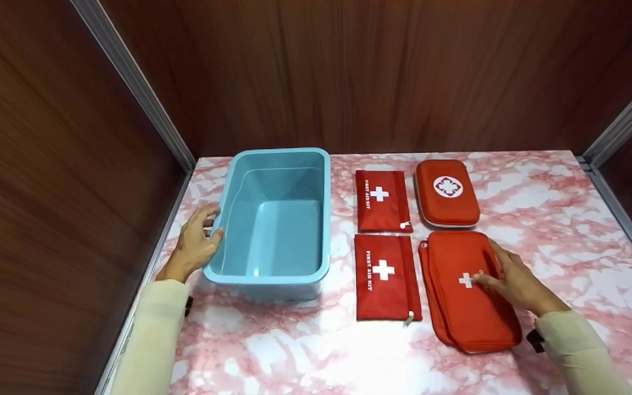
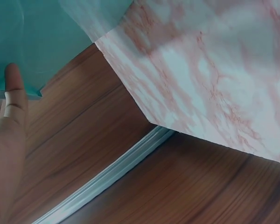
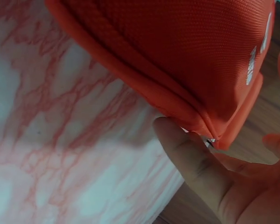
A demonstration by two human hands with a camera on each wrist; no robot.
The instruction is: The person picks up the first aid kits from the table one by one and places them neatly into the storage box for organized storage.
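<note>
A light blue plastic bin (image 1: 324, 219) stands on the left of the table with nothing inside it. My left hand (image 1: 198, 241) holds the bin's left rim; its thumb also shows against the bin wall (image 2: 42, 46) in the left wrist view. At the lower right lies a large red first aid pouch (image 1: 472, 312) with a white cross. My right hand (image 1: 519, 280) is at the pouch's right side, its thumb over the top. In the right wrist view, a finger (image 3: 191, 161) touches the pouch edge (image 3: 177, 100), with the fingers fairly straight.
Two flat red zip pouches lettered FIRST AID KIT, a smaller one (image 1: 382, 214) and a larger one (image 1: 384, 299), lie between bin and large pouch. A red hard case (image 1: 447, 208) lies behind the large pouch. Wood-grain panels (image 1: 349, 77) enclose the pink marbled table (image 1: 272, 351).
</note>
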